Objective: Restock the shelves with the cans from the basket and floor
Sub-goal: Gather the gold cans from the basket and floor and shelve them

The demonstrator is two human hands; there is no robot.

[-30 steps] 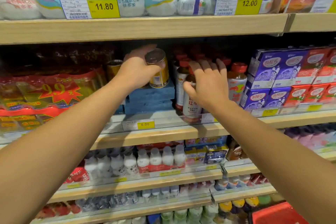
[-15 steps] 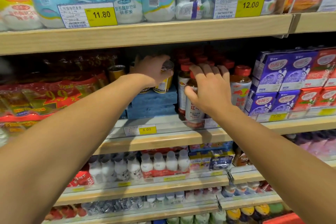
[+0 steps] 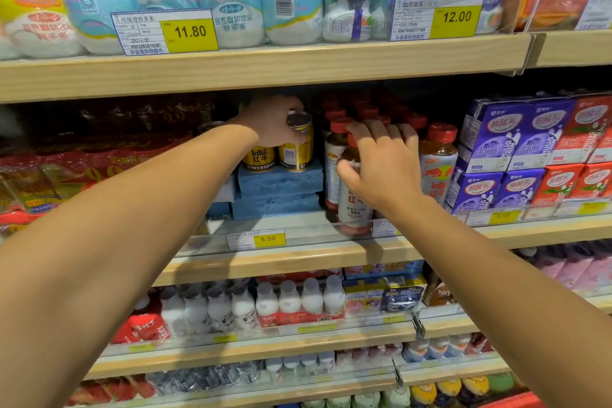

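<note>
Lowered since earlier: gold can (image 3: 299, 139) now upright on blue block (image 3: 281, 179), beside second can (image 3: 259, 157). Left hand (image 3: 272, 122) grasping can top. Right hand (image 3: 381, 162) curled round front bottle (image 3: 352, 205) on shelf (image 3: 298, 258).
</note>
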